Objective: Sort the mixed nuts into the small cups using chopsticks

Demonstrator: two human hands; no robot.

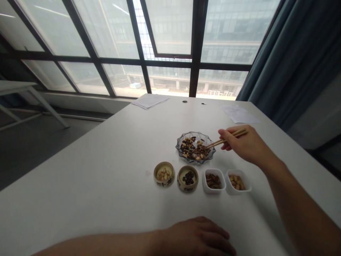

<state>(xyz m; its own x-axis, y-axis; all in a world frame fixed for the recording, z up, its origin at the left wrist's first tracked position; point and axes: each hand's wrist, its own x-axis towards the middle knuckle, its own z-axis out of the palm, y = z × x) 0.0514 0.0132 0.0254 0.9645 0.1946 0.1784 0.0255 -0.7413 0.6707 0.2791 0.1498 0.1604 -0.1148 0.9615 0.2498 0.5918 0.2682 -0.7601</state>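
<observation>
holding chopsticks (216,143) across bowl rim (178,146)

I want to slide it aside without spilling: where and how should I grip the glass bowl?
The glass bowl is probably best gripped by its scalloped rim, coming from the left. The rim seems to flare, giving a lip to pinch. The right hand and chopsticks take up the right, and small dishes line the near side.
</observation>
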